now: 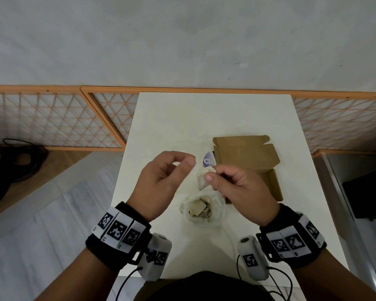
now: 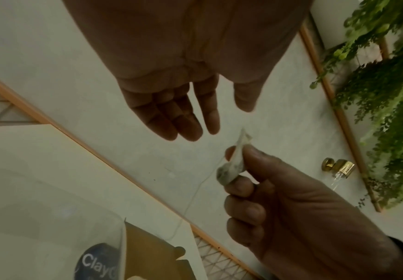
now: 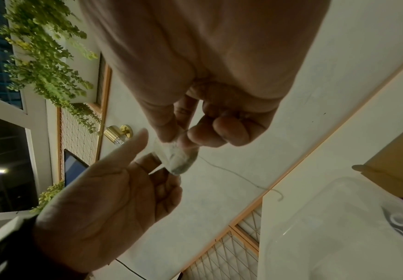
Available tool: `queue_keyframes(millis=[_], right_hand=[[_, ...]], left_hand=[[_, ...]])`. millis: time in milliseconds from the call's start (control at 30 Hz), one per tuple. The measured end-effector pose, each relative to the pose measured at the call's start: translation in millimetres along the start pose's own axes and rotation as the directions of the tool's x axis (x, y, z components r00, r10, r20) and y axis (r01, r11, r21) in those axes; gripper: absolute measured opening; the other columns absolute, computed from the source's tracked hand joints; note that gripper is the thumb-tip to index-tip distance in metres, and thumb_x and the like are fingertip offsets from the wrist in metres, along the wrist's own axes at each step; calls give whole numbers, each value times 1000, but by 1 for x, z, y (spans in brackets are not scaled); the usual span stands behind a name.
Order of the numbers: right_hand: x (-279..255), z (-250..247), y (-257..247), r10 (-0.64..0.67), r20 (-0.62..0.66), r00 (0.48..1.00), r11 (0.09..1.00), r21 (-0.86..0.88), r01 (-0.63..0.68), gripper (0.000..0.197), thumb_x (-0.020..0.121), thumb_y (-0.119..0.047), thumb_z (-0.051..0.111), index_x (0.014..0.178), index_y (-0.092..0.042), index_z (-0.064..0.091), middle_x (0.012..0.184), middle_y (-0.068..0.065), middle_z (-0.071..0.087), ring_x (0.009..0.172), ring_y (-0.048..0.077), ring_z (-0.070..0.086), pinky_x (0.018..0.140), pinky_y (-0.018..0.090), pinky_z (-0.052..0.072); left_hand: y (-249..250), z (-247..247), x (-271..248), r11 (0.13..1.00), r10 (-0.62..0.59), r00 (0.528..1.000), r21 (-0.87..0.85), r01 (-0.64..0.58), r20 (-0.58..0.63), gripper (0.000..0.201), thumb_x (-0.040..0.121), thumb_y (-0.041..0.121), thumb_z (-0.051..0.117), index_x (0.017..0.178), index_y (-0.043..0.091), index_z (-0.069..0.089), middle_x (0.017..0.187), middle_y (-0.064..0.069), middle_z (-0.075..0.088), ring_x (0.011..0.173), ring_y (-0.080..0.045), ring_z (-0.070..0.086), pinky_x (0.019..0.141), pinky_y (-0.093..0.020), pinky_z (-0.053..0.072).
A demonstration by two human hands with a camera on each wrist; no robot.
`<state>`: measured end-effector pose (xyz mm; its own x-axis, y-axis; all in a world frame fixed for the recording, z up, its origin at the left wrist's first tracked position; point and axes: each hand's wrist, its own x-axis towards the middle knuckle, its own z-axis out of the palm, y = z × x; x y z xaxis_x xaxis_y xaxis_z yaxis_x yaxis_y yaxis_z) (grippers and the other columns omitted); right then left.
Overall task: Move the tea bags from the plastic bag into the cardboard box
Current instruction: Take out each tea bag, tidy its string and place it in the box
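Observation:
My right hand [image 1: 212, 173] pinches a pale tea bag [image 1: 203, 180] between thumb and forefinger, above the table's middle. In the left wrist view the tea bag [image 2: 233, 166] trails a thin string down toward the box. My left hand [image 1: 179, 165] hovers just left of the bag with relaxed fingers, holding nothing; its fingers [image 2: 186, 121] are nearly straight. Below both hands the clear plastic bag [image 1: 215, 216] stands open with several tea bags inside. The brown cardboard box [image 1: 245, 157] lies open at the right, its lid folded back. In the right wrist view my right hand [image 3: 179, 140] grips the tea bag [image 3: 175, 159].
A blue-labelled round item [image 1: 208, 161] sits against the box's left side. The white table [image 1: 172, 122] ends near my body; orange lattice panels [image 1: 52, 120] run behind it. Black cables [image 1: 15, 161] lie on the floor at the left. A dark cabinet [image 1: 367, 196] stands on the right.

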<state>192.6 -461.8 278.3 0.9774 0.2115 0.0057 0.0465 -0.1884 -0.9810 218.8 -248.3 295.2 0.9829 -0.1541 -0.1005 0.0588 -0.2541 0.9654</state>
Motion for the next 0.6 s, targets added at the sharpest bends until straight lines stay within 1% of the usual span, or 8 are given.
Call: queue_keyframes(millis=[67, 133, 200, 267, 367, 433, 500, 600], right_hand=[[2, 3, -5, 11, 15, 1000, 1000, -5, -11, 23, 102, -33, 65, 81, -28, 75, 65, 13, 52, 64, 36, 44, 58, 41, 39], [5, 6, -7, 14, 30, 999, 1000, 0, -14, 21, 101, -32, 66, 84, -29, 77, 61, -2, 49, 60, 26, 41, 57, 35, 36], [9, 9, -3, 9, 56, 998, 1000, 8, -10, 19, 101, -26, 67, 86, -31, 77, 61, -4, 50, 59, 19, 41, 56, 33, 37], [13, 9, 12, 37, 63, 997, 999, -5, -37, 13, 100, -25, 70, 93, -33, 76, 68, 4, 58, 61, 22, 48, 58, 34, 43], [17, 11, 58, 160, 57, 985, 959, -244, -142, 8, 99, -26, 71, 105, -26, 75, 84, -9, 70, 70, 7, 61, 70, 28, 53], [16, 19, 93, 212, 125, 969, 844, -524, -117, 13, 100, -27, 65, 109, -29, 74, 95, -12, 68, 80, 5, 62, 78, 28, 53], [13, 31, 121, 291, 229, 929, 688, -725, -37, 23, 102, -28, 59, 123, -31, 69, 109, -8, 61, 92, 13, 63, 83, 32, 54], [7, 46, 149, 348, 309, 885, 518, -850, 93, 32, 104, -28, 53, 135, -32, 60, 120, 0, 53, 100, 25, 65, 83, 35, 56]], left_hand=[[1, 4, -4, 998, 36, 999, -56, -34, 39, 25, 85, 48, 77, 99, 26, 78, 68, 2, 63, 62, -16, 53, 62, -28, 47], [-2, 7, -5, 997, 67, 997, -51, -65, 45, 13, 87, 34, 79, 94, 23, 78, 76, 8, 71, 65, -12, 59, 66, -27, 51], [-8, 7, -6, 995, 86, 996, -61, -84, 32, 2, 92, 24, 77, 91, 24, 78, 87, 2, 77, 76, -27, 68, 73, -40, 58], [-12, 6, -7, 994, 80, 997, -73, -79, 2, 5, 94, 23, 75, 91, 24, 79, 90, -3, 78, 84, -40, 67, 79, -49, 57], [-14, 1, -13, 997, 55, 998, -59, -56, -16, 7, 95, 28, 73, 90, 26, 78, 93, -2, 80, 87, -43, 68, 81, -51, 57], [-17, -4, -17, 998, 31, 999, -52, -32, -14, 10, 97, 26, 71, 92, 20, 77, 97, 1, 81, 91, -34, 74, 87, -46, 59], [-21, -7, -21, 999, 11, 1000, -53, -12, -13, 12, 99, 22, 69, 94, 13, 76, 97, 2, 82, 95, -20, 77, 92, -38, 60], [-26, -10, -27, 999, -12, 1000, -47, 10, -24, 11, 98, 22, 70, 94, 13, 75, 96, 3, 82, 92, -22, 77, 89, -35, 61]])
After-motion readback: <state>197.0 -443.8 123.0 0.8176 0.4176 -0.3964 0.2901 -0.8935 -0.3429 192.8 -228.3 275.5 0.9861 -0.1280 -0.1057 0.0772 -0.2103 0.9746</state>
